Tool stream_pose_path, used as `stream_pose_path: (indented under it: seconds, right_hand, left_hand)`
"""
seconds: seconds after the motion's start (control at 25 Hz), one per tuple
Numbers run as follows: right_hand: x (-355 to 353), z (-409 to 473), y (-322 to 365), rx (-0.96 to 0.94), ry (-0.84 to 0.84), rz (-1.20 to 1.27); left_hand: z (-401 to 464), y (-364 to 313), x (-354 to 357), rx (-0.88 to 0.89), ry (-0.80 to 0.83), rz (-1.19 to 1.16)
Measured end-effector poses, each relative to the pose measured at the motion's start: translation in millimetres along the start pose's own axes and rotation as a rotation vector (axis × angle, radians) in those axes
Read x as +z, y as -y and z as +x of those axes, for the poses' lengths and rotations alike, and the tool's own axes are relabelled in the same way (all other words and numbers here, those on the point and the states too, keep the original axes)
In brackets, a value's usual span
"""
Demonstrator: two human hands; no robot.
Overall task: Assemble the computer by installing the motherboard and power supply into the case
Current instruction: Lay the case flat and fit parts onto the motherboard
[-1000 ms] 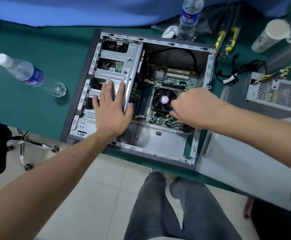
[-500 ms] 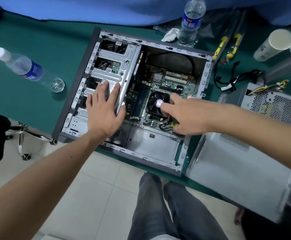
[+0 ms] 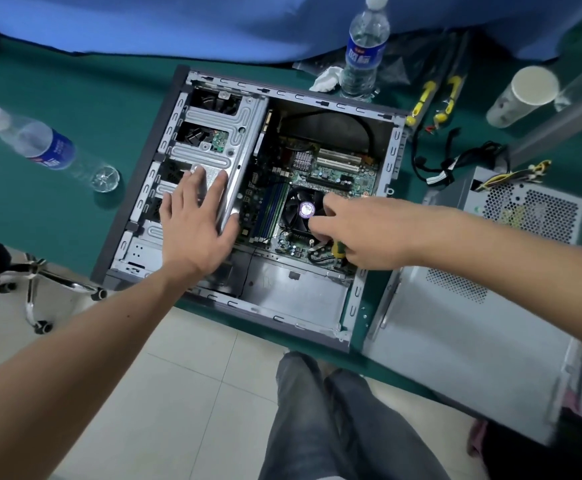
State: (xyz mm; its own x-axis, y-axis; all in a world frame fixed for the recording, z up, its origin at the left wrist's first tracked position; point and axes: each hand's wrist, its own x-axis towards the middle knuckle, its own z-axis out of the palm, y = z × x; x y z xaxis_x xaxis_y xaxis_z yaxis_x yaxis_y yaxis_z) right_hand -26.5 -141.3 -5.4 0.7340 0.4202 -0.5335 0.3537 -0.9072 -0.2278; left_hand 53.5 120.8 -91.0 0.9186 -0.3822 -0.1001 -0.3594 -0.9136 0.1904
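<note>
The open grey computer case (image 3: 282, 90) lies flat on the green table. The green motherboard (image 3: 345, 178) sits inside it, with a black CPU fan (image 3: 305, 209) in its middle. My left hand (image 3: 196, 230) rests flat, fingers straight, on the silver drive cage (image 3: 213, 161). My right hand (image 3: 362, 233) reaches over the board's lower right part. Its index finger points at the fan, and its other fingers curl round a yellow-green tool handle (image 3: 338, 249). The tool's tip is hidden. The grey power supply (image 3: 532, 206) stands outside the case to the right, with yellow wires on top.
The case's side panel (image 3: 456, 341) lies at the lower right. One water bottle (image 3: 362, 53) stands behind the case and another (image 3: 40, 147) lies at the left. A paper cup (image 3: 525, 95), yellow-handled tools (image 3: 421, 102) and black cables (image 3: 456, 168) are at the back right. A chair base (image 3: 40, 289) is on the floor.
My right hand has shifted left over the CPU fan and stretched out its index finger. My left hand has stayed flat on the drive cage.
</note>
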Motion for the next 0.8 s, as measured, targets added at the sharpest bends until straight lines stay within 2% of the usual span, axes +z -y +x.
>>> stream_pose_path:
  seconds: [0.08,0.16,0.24,0.32,0.4,0.56,0.64,0.72,0.8]
  right_hand:
    - [3.4,-1.5,0.2,0.012,-0.097,-0.154]
    - [11.0,0.2,6.9,0.1,-0.176,-0.273]
    - [15.3,1.4,8.6,0.11,-0.161,-0.128]
    - [10.7,1.5,0.7,0.065,-0.076,0.046]
    - [6.5,0.0,-3.8,0.013,-0.078,-0.014]
    - [10.2,2.2,0.8,0.162,-0.208,-0.242]
    - [11.2,2.9,-2.2,0.165,-0.186,-0.141]
    - [7.7,2.0,-7.6,0.107,-0.09,-0.006]
    - [8.0,1.6,-5.6,0.031,-0.089,-0.07]
  left_hand:
    - [2.3,-0.8,0.7,0.005,0.004,-0.002]
    - [0.7,1.2,2.2,0.001,0.005,0.003]
    - [-3.3,3.7,3.4,0.001,0.009,0.015]
    - [-1.7,4.6,2.4,0.004,-0.002,0.012]
    - [1.9,3.1,1.9,0.009,-0.002,0.009]
    - [0.5,4.4,3.4,0.005,-0.006,0.01]
    - [0.1,5.5,2.3,0.008,-0.006,0.003]
    - [2.1,5.6,2.4,0.011,-0.012,0.001]
    - [2.9,4.9,3.5,0.011,-0.009,0.006]
